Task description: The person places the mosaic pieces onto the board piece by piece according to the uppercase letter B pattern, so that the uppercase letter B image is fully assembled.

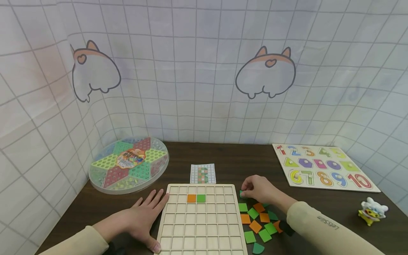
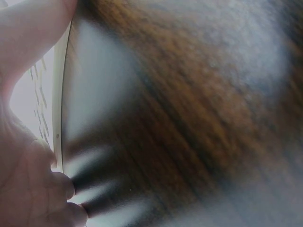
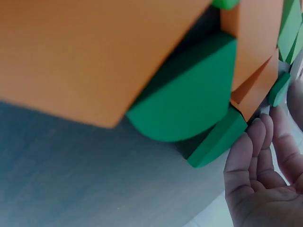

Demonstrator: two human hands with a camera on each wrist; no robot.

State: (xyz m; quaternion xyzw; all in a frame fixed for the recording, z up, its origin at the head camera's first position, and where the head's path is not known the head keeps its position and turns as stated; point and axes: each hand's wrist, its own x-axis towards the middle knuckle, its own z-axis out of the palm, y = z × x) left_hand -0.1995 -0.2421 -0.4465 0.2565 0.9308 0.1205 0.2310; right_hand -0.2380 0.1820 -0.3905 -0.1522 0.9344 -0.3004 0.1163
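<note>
A wooden grid board (image 1: 200, 219) lies in front of me, with one orange square tile (image 1: 191, 198) and one light green square tile (image 1: 201, 198) in its second row. My left hand (image 1: 141, 219) rests along the board's left edge with fingers spread; the left wrist view shows its fingers at the board's side. Beyond the board's upper right corner, my right hand (image 1: 259, 189) pinches a dark green piece (image 3: 279, 90) between thumb and finger. Orange, light green and dark green tiles (image 1: 255, 226) lie loosely below that hand, beside the board. A dark green quarter-round piece (image 1: 258, 248) lies nearest me.
A small printed pattern card (image 1: 203, 173) lies just past the board's far edge. At the back left is a round Chinese checkers set (image 1: 129, 164). A number puzzle board (image 1: 325, 168) lies at the back right, with a small figurine (image 1: 372, 211) closer to me.
</note>
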